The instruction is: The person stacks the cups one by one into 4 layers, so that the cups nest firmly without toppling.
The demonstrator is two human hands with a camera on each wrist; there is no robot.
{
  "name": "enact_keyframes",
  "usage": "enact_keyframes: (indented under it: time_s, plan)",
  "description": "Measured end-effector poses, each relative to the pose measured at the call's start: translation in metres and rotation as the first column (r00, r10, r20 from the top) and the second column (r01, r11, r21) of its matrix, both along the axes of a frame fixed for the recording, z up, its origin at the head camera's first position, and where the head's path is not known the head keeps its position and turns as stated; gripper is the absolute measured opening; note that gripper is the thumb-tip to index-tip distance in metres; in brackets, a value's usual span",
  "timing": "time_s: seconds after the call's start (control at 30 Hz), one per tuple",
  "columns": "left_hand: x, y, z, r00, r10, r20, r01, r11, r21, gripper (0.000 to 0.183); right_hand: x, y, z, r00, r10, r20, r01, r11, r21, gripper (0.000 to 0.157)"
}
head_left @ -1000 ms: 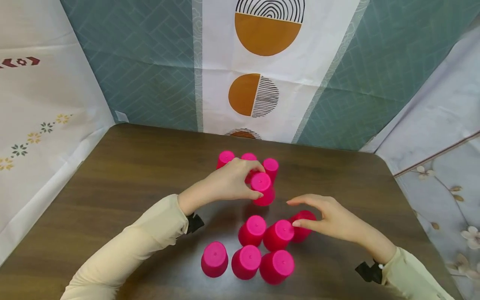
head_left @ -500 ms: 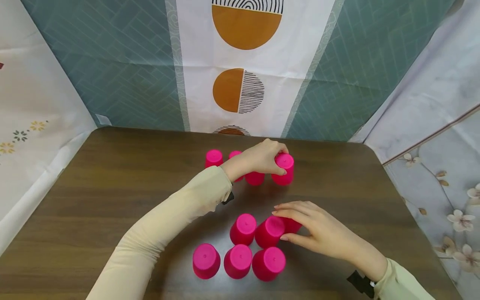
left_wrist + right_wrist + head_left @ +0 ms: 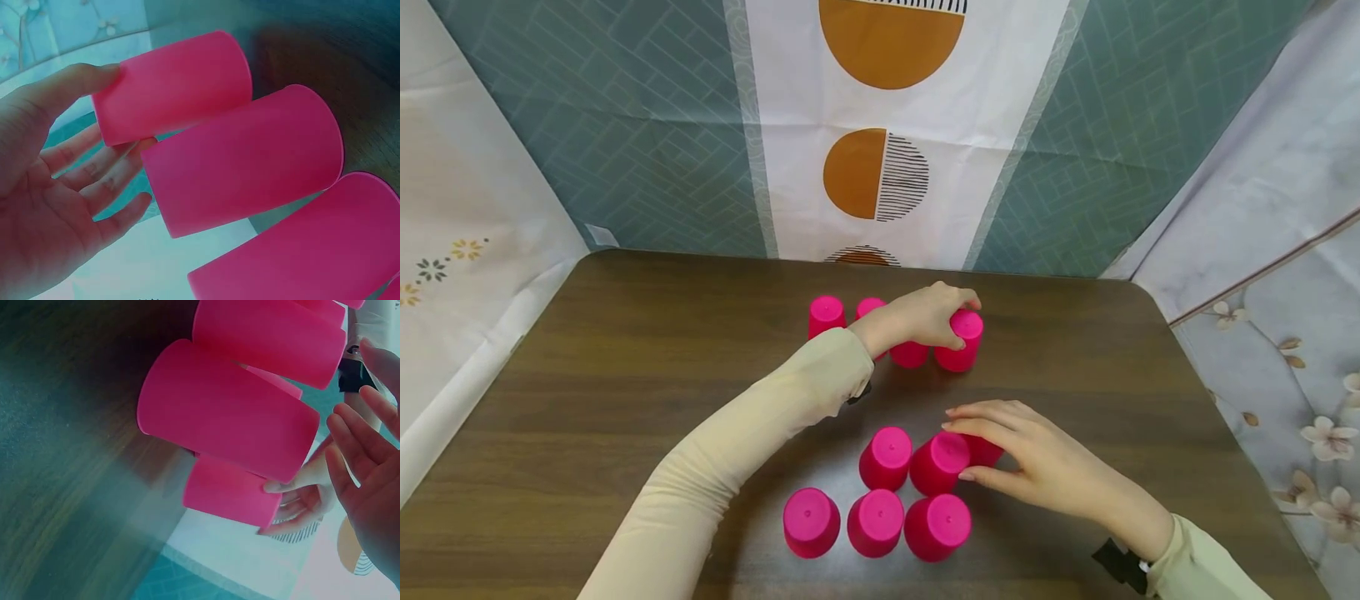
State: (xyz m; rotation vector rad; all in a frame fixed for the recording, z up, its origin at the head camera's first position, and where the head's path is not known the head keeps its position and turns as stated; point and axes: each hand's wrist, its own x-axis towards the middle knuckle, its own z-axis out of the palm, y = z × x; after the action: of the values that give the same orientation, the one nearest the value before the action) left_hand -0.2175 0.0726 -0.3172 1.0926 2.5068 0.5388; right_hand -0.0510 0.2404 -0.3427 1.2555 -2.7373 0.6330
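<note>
At the back of the table my left hand [image 3: 921,318] grips an upside-down pink cup [image 3: 958,343], standing at the right end of a far row. In the left wrist view the thumb [image 3: 94,78] lies on that cup [image 3: 178,87], with fingers on its other side; a second cup [image 3: 244,162] stands close beside it. My right hand [image 3: 1033,458] is spread loosely around the rightmost near cup [image 3: 983,451], hiding part of it. The right wrist view shows the right hand's fingers [image 3: 356,440] extended and apart from the nearest cup [image 3: 228,409].
More upside-down pink cups stand in the far row, such as the leftmost cup [image 3: 827,315], partly behind the left wrist. Nearer stand a middle-row cup [image 3: 886,459] and a front-left cup [image 3: 811,523] among several others. Printed cloth [image 3: 662,142] hangs behind the brown table [image 3: 647,367].
My left hand has carried a cup right to the far row's end and set it beside its neighbour. The right hand has moved left, around the rightmost near cup.
</note>
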Motion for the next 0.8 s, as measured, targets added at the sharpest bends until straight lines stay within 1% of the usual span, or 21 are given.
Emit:
enact_keyframes:
  time_s: [0.13,0.33,0.47,0.53,0.6,0.7,0.8]
  plan:
    - [-0.0021,0.0018,-0.0002,1.000,0.004,-0.015,-0.005,1.000,-0.025,0.055,-0.0004,-0.0017,0.0015,1.000,0.003,0.001,-0.003,1.000,-0.007,0.052]
    - [-0.0064,0.0035,-0.0062,0.999,0.021,-0.046,-0.025,0.996,-0.084,0.052,0.0002,-0.0046,-0.0014,1.000,0.027,-0.009,-0.027,1.000,-0.012,0.051]
    - [-0.0061,0.0056,-0.0092,0.995,0.013,-0.102,-0.025,0.992,-0.120,0.052,0.0005,-0.0048,-0.0026,1.000,0.020,-0.003,-0.020,1.000,-0.007,0.051]
    - [-0.0046,0.0067,-0.0092,0.993,0.009,-0.116,-0.026,0.990,-0.139,0.052,0.0006,-0.0047,-0.0025,1.000,0.013,0.003,-0.013,1.000,-0.003,0.051]
    - [-0.0034,0.0078,-0.0086,0.994,0.010,-0.106,-0.027,0.988,-0.155,0.056,0.0005,-0.0045,-0.0025,1.000,0.007,0.007,-0.007,1.000,0.001,0.051]
    - [-0.0014,0.0070,-0.0071,0.998,0.020,-0.063,-0.030,0.986,-0.162,0.067,0.0005,-0.0046,-0.0034,1.000,0.006,0.004,-0.006,1.000,0.000,0.052]
    - [0.0006,0.0022,-0.0035,0.998,0.029,-0.061,-0.037,0.989,-0.142,0.074,0.0002,-0.0046,-0.0051,1.000,0.006,-0.007,-0.006,1.000,0.001,0.054]
